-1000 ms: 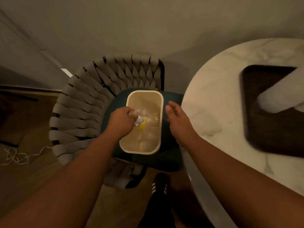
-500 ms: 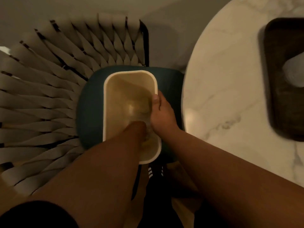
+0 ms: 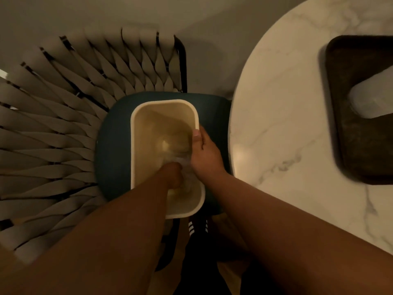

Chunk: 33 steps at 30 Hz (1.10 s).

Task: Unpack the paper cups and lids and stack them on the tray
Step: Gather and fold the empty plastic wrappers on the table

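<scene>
Head view showed both hands down in a cream bin (image 3: 136, 145) on a blue chair seat (image 3: 112, 133) at 9 o'clock of the marble bench (image 3: 276, 103). The left hand (image 3: 172, 175) was sunk among clear plastic wrapping (image 3: 187, 165); whether it gripped, I cannot tell. The right hand (image 3: 205, 154) curled over the bin's rim, thumb inside. At 3 o'clock the dark tray (image 3: 361, 156) already carried a pale stack, likely the cups (image 3: 372, 99). Judging so, unpacking looked largely done, with wrapper disposal under way.
</scene>
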### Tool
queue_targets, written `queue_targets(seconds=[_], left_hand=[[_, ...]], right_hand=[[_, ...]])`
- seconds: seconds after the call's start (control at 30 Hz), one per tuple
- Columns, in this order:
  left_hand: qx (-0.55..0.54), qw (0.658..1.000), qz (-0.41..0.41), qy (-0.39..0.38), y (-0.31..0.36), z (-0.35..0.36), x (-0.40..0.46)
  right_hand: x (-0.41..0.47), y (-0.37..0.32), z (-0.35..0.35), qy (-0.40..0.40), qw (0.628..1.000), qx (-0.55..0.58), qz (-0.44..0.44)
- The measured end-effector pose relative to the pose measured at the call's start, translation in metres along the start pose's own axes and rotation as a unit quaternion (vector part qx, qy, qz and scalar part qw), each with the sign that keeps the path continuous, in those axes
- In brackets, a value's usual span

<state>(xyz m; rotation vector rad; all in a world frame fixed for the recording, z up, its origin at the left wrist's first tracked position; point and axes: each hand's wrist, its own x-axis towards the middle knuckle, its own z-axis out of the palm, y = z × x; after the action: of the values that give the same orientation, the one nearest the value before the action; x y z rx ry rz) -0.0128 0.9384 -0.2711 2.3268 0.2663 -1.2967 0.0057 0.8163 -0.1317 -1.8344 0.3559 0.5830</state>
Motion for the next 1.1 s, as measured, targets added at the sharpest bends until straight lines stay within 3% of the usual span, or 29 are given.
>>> queue_targets(seconds=[0.23, 0.37, 0.6, 0.83, 1.1], left_hand=[[-0.017, 0.995, 0.034, 0.096, 0.039, -0.042, -0.105], [0.018, 0.990, 0.040, 0.135, 0.079, -0.068, -0.169], [0.031, 0.971, 0.096, 0.216, 0.218, -0.051, -0.254], [0.061, 0.960, 0.162, 0.221, 0.378, 0.063, -0.267], [-0.082, 0.954, 0.212, 0.196, 0.533, 0.176, -0.241]], right_hand=[[-0.037, -0.028, -0.031, -0.080, 0.994, -0.016, 0.067], [-0.069, -0.034, -0.061, -0.105, 0.994, 0.012, 0.017], [-0.121, -0.020, -0.197, -0.053, 0.992, -0.018, -0.117], [-0.163, 0.050, -0.377, 0.032, 0.975, -0.090, -0.202], [-0.183, 0.144, -0.573, 0.297, 0.912, -0.208, -0.191]])
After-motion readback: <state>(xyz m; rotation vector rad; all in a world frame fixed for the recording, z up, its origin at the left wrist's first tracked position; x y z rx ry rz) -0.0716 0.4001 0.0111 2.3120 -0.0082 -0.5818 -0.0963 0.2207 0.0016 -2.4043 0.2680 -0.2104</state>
